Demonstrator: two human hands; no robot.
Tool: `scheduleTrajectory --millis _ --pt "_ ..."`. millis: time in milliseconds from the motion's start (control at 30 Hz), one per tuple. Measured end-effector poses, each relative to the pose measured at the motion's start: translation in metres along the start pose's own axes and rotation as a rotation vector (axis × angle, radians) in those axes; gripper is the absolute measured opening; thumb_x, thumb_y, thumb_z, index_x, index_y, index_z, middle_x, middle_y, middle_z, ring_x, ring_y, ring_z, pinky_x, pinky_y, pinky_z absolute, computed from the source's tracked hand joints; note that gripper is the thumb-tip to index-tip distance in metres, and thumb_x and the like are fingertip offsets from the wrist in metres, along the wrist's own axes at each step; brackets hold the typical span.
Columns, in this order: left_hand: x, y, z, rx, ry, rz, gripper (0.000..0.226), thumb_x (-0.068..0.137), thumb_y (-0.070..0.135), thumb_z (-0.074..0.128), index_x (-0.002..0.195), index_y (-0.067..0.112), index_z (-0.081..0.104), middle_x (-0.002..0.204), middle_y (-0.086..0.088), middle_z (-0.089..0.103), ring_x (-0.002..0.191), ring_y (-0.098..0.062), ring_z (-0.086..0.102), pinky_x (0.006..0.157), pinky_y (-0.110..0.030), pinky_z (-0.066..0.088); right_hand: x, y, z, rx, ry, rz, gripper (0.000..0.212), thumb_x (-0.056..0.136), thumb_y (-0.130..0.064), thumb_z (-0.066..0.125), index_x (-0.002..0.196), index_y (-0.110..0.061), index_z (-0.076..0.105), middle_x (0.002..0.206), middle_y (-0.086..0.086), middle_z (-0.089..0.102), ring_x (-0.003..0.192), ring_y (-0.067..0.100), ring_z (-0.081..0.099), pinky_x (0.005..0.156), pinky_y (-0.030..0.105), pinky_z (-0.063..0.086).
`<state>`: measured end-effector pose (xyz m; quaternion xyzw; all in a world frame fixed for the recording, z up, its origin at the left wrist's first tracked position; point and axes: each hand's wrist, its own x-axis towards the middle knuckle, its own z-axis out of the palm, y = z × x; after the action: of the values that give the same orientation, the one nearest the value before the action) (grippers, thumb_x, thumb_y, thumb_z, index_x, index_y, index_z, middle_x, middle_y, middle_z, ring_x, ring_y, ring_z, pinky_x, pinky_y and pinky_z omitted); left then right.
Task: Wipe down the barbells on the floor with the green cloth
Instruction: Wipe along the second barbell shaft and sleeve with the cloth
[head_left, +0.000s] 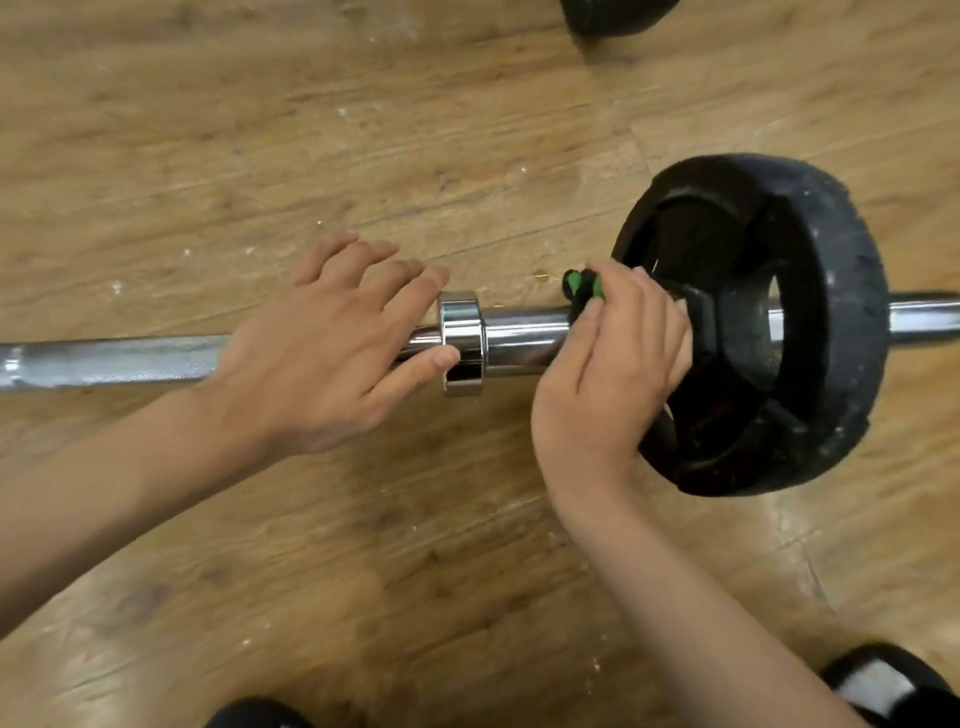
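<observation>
Barbell (519, 338) lies across the wood floor (311, 130), with a black plate (831, 249) on its right sleeve. Left hand (322, 353) lies released over the bar, fingers straight, fingertips at the chrome collar (460, 332). Right hand (613, 364) grasps the green cloth (579, 285) on the sleeve, between collar and plate, just beside the plate. Cloth mostly hidden under the fingers. Another black plate (613, 15) sits at the top edge.

Glossy chrome barbell (524, 338), matt scuffed rubber plate (810, 291), wood-grain floor (311, 130).
</observation>
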<state>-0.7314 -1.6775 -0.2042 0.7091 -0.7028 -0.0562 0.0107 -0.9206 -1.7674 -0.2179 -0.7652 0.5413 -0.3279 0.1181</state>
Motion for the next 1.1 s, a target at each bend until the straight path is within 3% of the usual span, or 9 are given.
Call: scheduleTrajectory --millis 100,200,367,467,567,733,800,967,1100 --pt "0.007 -0.005 -0.002 -0.011 0.016 -0.02 0.083 0.107 0.062 0.006 0.146 0.006 0.052 0.136 -0.017 0.064 0.13 -0.041 0.053 0.109 -0.053 0.033 0.001 -0.033 0.015 0.025 -0.102 -0.135 0.034 0.105 -0.016 0.041 0.125 -0.011 0.068 0.116 0.002 0.068 0.115 0.025 0.06 0.117 0.048 0.033" --pt "0.014 -0.009 -0.003 -0.03 0.008 -0.037 0.085 0.106 0.063 0.002 0.145 0.008 0.053 0.137 -0.014 0.064 0.131 -0.039 0.052 0.11 -0.052 0.032 -0.002 -0.011 0.002 0.062 -0.226 -0.374 0.036 0.109 -0.016 0.04 0.135 -0.008 0.063 0.131 0.006 0.065 0.125 0.025 0.057 0.117 0.044 0.034" --pt "0.019 -0.013 -0.003 -0.03 0.032 -0.043 0.079 0.107 0.061 0.004 0.134 0.011 0.059 0.127 -0.01 0.068 0.124 -0.037 0.055 0.107 -0.05 0.034 0.032 -0.006 0.008 -0.109 -0.062 -0.082 0.032 0.107 -0.017 0.039 0.121 -0.01 0.066 0.11 0.004 0.067 0.108 0.024 0.056 0.114 0.039 0.033" --pt "0.024 -0.017 -0.005 -0.03 0.03 -0.031 0.078 0.107 0.061 0.005 0.118 0.01 0.062 0.121 -0.012 0.069 0.118 -0.038 0.057 0.103 -0.051 0.037 0.023 -0.036 0.019 -0.026 -0.18 -0.207 0.035 0.104 -0.019 0.037 0.121 -0.013 0.066 0.109 0.0 0.067 0.105 0.024 0.059 0.107 0.04 0.036" --pt "0.027 -0.019 -0.006 -0.042 0.034 -0.019 0.075 0.107 0.061 0.007 0.105 0.011 0.063 0.122 -0.013 0.069 0.117 -0.038 0.059 0.101 -0.052 0.039 0.01 -0.01 0.003 0.061 -0.258 -0.403 0.034 0.108 -0.013 0.044 0.135 -0.009 0.063 0.132 0.006 0.064 0.125 0.025 0.056 0.116 0.047 0.035" --pt "0.029 -0.024 -0.006 -0.039 0.062 -0.018 0.076 0.107 0.06 0.003 0.103 0.014 0.064 0.119 -0.011 0.07 0.116 -0.037 0.058 0.102 -0.05 0.036 0.04 -0.012 0.018 -0.091 -0.062 -0.083 0.035 0.106 -0.02 0.038 0.125 -0.013 0.066 0.115 0.0 0.067 0.114 0.021 0.057 0.118 0.044 0.034" --pt "0.034 -0.027 -0.007 -0.031 0.039 -0.023 0.081 0.106 0.062 -0.003 0.104 0.016 0.064 0.12 -0.01 0.07 0.117 -0.035 0.058 0.102 -0.049 0.035 0.038 -0.035 0.028 -0.053 -0.066 -0.116 0.037 0.103 -0.02 0.038 0.124 -0.014 0.068 0.112 0.0 0.067 0.11 0.022 0.058 0.114 0.044 0.036" --pt "0.045 -0.035 -0.005 -0.012 0.067 -0.036 0.083 0.105 0.06 -0.008 0.105 0.02 0.064 0.117 -0.005 0.07 0.113 -0.031 0.057 0.102 -0.045 0.034 0.004 0.014 0.022 -0.019 -0.196 -0.496 0.052 0.104 -0.003 0.054 0.152 -0.019 0.045 0.161 0.011 0.04 0.152 0.031 0.032 0.123 0.055 0.026" --pt "0.05 -0.042 -0.004 0.027 0.106 -0.041 0.076 0.107 0.057 -0.004 0.099 0.018 0.061 0.107 -0.007 0.071 0.107 -0.035 0.057 0.1 -0.045 0.033 0.025 0.018 0.03 0.044 -0.08 -0.223 0.049 0.107 -0.006 0.04 0.156 -0.011 0.039 0.166 0.017 0.031 0.158 0.033 0.019 0.128 0.053 0.015"
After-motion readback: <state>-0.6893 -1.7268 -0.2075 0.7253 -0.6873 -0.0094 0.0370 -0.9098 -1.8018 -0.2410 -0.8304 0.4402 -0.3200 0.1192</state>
